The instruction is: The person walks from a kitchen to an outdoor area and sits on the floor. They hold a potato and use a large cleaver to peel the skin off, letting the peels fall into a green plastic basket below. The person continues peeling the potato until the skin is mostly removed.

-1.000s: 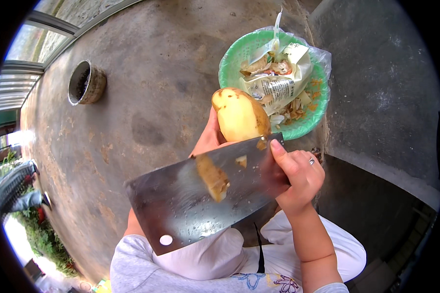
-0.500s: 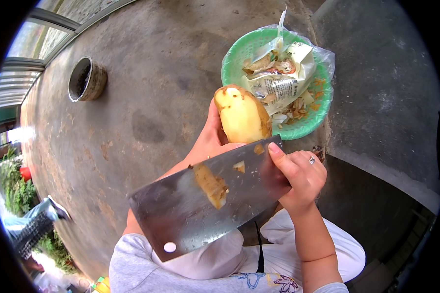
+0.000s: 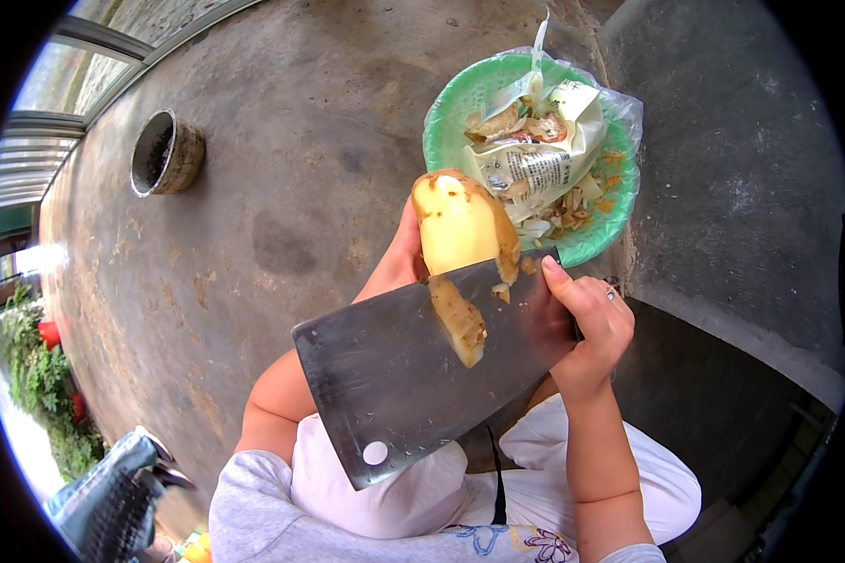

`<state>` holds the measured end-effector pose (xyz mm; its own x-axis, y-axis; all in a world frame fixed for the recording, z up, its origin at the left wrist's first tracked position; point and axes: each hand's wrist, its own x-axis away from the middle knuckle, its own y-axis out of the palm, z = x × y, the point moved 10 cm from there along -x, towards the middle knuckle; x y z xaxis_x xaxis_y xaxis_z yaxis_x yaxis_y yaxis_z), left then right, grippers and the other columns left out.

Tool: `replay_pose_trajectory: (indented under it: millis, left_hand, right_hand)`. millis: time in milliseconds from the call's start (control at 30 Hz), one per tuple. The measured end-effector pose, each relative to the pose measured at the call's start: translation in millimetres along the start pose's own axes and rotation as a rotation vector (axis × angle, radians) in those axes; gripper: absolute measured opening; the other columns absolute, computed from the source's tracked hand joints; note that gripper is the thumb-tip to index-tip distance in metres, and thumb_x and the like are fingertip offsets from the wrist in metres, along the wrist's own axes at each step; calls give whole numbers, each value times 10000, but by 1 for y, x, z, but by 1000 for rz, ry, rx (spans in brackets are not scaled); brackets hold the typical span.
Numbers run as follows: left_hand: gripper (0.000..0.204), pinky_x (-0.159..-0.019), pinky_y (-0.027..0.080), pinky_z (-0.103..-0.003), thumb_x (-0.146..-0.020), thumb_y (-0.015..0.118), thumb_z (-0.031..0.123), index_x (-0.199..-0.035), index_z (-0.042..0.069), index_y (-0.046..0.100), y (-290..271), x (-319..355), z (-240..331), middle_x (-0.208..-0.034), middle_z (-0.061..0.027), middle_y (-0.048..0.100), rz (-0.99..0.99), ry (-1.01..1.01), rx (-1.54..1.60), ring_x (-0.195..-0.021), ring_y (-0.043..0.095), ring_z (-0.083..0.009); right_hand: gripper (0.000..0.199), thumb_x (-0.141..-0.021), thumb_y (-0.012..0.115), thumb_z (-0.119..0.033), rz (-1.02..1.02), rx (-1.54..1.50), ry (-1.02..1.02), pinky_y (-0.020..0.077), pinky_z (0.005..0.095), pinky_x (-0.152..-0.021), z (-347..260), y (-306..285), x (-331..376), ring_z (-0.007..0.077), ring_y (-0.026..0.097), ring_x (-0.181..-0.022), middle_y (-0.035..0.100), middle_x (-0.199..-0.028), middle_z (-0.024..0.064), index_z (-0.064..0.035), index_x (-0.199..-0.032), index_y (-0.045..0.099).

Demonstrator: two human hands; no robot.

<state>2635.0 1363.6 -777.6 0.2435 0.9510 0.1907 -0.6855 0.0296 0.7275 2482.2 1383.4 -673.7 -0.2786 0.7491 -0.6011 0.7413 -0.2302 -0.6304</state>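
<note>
My left hand (image 3: 396, 261) is closed round the lower left of a large, partly peeled potato (image 3: 453, 230); the cleaver hides most of its fingers. Pale flesh shows across the front, with brown skin along the top and right side. In my right hand (image 3: 593, 330) is a broad cleaver (image 3: 385, 385), its blade slanting across in front of me and its upper edge against the potato. A strip of potato peel (image 3: 458, 324) and smaller scraps stick to the blade. Another strip hangs at the potato's right side, by the edge. The cleaver's handle is hidden.
Just beyond the potato stands a green basket (image 3: 438, 117) lined with a clear bag, holding peelings and a crumpled plastic package (image 3: 540, 169). A worn bucket (image 3: 167, 152) sits on the concrete floor at far left. Another person's jeans-clad leg (image 3: 113, 493) shows at lower left.
The cleaver and my right hand have moved right, and a strip of skin now hangs from the potato's right side. At lower left, the other person's legs have come further into view.
</note>
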Motion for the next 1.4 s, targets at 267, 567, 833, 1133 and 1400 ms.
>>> replay_pose_trajectory:
  millis: [267,567,833,1133,1400]
  left_hand:
    - [1113,-1107,437,-422,-755,844,144,-1596,144,115,0,0,-2,-1497,-97,409,-4,9,0,-1329,503,-246]
    - [1137,-1087,463,-425,-737,855,178,-1598,133,114,18,7,16,-1487,-107,419,-187,45,-76,-1292,544,-257]
    - [1037,-1130,419,-435,-792,859,186,-1573,114,181,-16,-7,-14,-1512,-112,413,-105,39,-128,-1378,464,-252]
    - [857,-1099,464,-516,-875,748,267,-1531,50,242,10,-7,10,-1457,-237,465,-2,118,43,-1382,434,-478]
    - [794,-1085,476,-538,-897,731,287,-1518,57,291,-8,-7,-8,-1441,-255,478,97,288,-19,-1339,490,-450]
  right_hand:
    - [514,-693,740,103,15,-10,4,360,274,-476,2,2,1,149,425,-469,409,-570,-13,-104,-1163,713]
    - [383,-783,671,120,-50,-74,433,417,231,-563,66,4,19,96,520,-567,573,-655,38,-50,-1118,745]
    - [373,-777,716,80,10,-83,300,440,255,-545,33,-7,1,143,542,-543,592,-658,47,-83,-1110,758]
    - [462,-696,746,80,-103,-6,-7,420,282,-526,-31,3,-1,145,512,-515,529,-622,-8,-62,-1133,709]
    - [491,-693,786,-32,-9,3,-10,387,282,-495,-33,3,0,151,447,-514,473,-676,-8,-84,-1179,735]
